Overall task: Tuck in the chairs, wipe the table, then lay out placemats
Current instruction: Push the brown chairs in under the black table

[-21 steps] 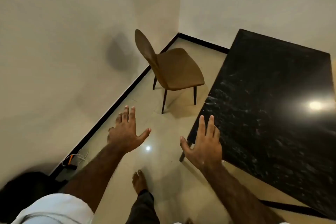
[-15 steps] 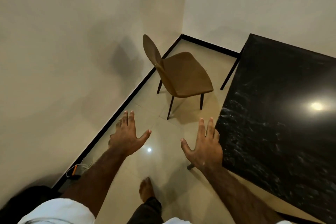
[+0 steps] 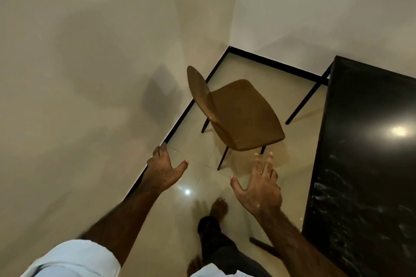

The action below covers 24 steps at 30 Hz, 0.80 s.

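Both hands are seen stretched forward, empty, with fingers spread wide and palms turned down toward the floor. In the head view, the left hand (image 3: 165,170) is held low beside the base of the left wall (image 3: 78,96), over the black skirting line, and nothing is touched by it. The right hand (image 3: 258,184) is held further right, just beside the near edge of the black counter (image 3: 364,153), with its fingertips pointing at the chair (image 3: 238,114).

The chair, brown with thin dark legs, is found ahead of both hands and apart from them, standing on the pale tiled floor (image 3: 195,186) near the room's corner. Its backrest is turned toward the left wall and its seat faces the counter; the seat's front edge is seen apart from the counter, not tucked under it. The right hand's fingertips are seen just below the seat's front edge in the frame, without contact.

A bare foot (image 3: 218,206) and a dark trouser leg are visible on the floor between the two forearms. A light sleeve (image 3: 74,258) is seen at the left arm.
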Motion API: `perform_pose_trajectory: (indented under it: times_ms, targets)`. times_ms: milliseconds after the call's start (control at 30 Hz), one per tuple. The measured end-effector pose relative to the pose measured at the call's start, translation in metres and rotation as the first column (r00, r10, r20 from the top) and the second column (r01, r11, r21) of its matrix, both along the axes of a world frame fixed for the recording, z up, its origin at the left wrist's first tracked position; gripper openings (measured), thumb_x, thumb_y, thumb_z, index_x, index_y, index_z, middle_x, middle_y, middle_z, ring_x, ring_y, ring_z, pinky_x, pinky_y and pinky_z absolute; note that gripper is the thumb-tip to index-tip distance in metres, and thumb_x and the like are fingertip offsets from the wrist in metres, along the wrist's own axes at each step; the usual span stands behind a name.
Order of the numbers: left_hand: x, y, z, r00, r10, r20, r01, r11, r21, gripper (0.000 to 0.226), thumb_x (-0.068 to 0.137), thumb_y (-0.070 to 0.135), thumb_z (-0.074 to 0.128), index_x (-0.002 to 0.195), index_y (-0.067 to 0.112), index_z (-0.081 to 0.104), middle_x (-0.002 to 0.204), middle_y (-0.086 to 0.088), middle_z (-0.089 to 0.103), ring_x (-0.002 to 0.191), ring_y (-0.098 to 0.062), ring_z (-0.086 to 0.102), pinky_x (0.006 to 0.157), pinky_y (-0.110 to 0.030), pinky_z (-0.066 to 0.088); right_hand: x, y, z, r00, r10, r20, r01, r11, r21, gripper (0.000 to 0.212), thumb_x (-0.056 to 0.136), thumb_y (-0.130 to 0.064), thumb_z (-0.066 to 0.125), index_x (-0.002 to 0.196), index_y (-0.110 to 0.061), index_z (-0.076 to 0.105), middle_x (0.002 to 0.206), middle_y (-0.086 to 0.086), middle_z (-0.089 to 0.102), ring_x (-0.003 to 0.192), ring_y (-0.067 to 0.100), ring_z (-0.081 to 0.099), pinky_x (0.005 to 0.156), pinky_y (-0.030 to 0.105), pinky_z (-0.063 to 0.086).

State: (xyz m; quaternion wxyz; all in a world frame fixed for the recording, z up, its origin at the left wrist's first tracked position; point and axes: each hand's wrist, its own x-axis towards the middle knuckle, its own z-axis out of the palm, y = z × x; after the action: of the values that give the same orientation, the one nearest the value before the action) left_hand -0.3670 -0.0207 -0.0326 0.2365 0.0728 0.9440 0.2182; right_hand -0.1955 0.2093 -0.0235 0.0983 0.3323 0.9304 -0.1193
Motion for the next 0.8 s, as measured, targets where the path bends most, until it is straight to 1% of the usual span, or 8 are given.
perform_pose_trajectory:
  times_ms: [133,267,433,533,600,667,733,800]
  targets:
    - [-0.092,0.051,-0.005,0.999,-0.017,-0.038,0.017,1.0,-0.004,0.114,0.097,0.075,0.064,0.175,0.008,0.013,0.181,-0.019,0.018,0.164,-0.044,0.027,0.127,-0.057,0.038,-0.077,0.041,-0.014,1.0,-0.029,0.008,0.029,0.999,-0.04,0.114,0.092,-0.093,0.033,0.176,-0.024,0.0,0.182,0.014,-0.012,0.162,0.04,0.029,0.113,0.049,0.052]
    - [-0.178,0.107,0.005,0.993,-0.08,-0.09,0.078,0.997,-0.022,0.116,0.097,0.082,0.054,0.175,0.011,0.007,0.184,-0.018,0.009,0.168,-0.043,0.017,0.13,-0.059,0.03,-0.147,0.081,-0.015,0.996,-0.092,-0.016,0.09,0.988,-0.122,0.108,0.093,-0.093,0.028,0.176,-0.027,0.002,0.183,0.011,-0.008,0.162,0.043,0.028,0.117,0.054,0.047]
    - [-0.296,0.173,0.02,0.937,-0.296,-0.185,0.24,0.931,-0.274,0.124,0.09,0.097,0.04,0.174,0.021,-0.011,0.184,-0.014,-0.014,0.169,-0.045,0.0,0.121,-0.08,0.027,-0.226,0.122,-0.024,0.967,-0.251,0.037,0.251,0.924,-0.288,0.109,0.093,-0.093,0.034,0.175,-0.03,0.0,0.184,0.007,-0.008,0.165,0.045,0.018,0.118,0.06,0.044]
    - [-0.37,0.221,0.02,0.872,-0.462,-0.16,0.377,0.844,-0.382,0.129,0.088,0.098,0.042,0.173,0.021,-0.016,0.182,-0.013,-0.023,0.169,-0.044,-0.01,0.121,-0.084,0.021,-0.269,0.139,-0.042,0.904,-0.406,0.133,0.422,0.8,-0.427,0.121,0.086,-0.096,0.048,0.175,-0.031,-0.002,0.183,0.008,-0.009,0.166,0.047,0.014,0.12,0.063,0.041]
    - [-0.413,0.253,0.017,0.84,-0.533,-0.106,0.448,0.789,-0.421,0.131,0.088,0.095,0.051,0.174,0.021,-0.013,0.183,-0.012,-0.021,0.169,-0.045,-0.009,0.122,-0.082,0.022,-0.29,0.146,-0.055,0.855,-0.468,0.223,0.514,0.713,-0.477,0.127,0.082,-0.099,0.051,0.175,-0.031,-0.004,0.183,0.009,-0.011,0.165,0.049,0.014,0.122,0.063,0.039]
    - [-0.455,0.284,0.007,0.819,-0.573,-0.027,0.503,0.741,-0.445,0.13,0.087,0.091,0.059,0.175,0.02,-0.005,0.185,-0.013,-0.008,0.169,-0.047,0.002,0.122,-0.079,0.028,-0.312,0.152,-0.068,0.792,-0.532,0.3,0.607,0.624,-0.492,0.128,0.082,-0.097,0.054,0.175,-0.03,-0.002,0.183,0.009,-0.009,0.165,0.051,0.016,0.122,0.062,0.04]
    - [-0.491,0.309,-0.009,0.8,-0.596,0.071,0.56,0.699,-0.444,0.129,0.085,0.09,0.065,0.175,0.018,0.007,0.182,-0.017,0.014,0.164,-0.049,0.023,0.121,-0.071,0.038,-0.328,0.152,-0.081,0.7,-0.616,0.36,0.704,0.512,-0.493,0.124,0.084,-0.09,0.061,0.176,-0.029,0.003,0.183,0.01,-0.002,0.163,0.05,0.021,0.123,0.061,0.04]
    - [-0.516,0.332,-0.021,0.77,-0.597,0.227,0.635,0.679,-0.367,0.129,0.082,0.088,0.069,0.173,0.013,0.018,0.177,-0.019,0.03,0.156,-0.048,0.038,0.118,-0.059,0.046,-0.338,0.151,-0.102,0.558,-0.72,0.413,0.798,0.329,-0.505,0.119,0.084,-0.081,0.073,0.174,-0.026,0.016,0.179,0.015,0.016,0.158,0.05,0.033,0.123,0.061,0.043]
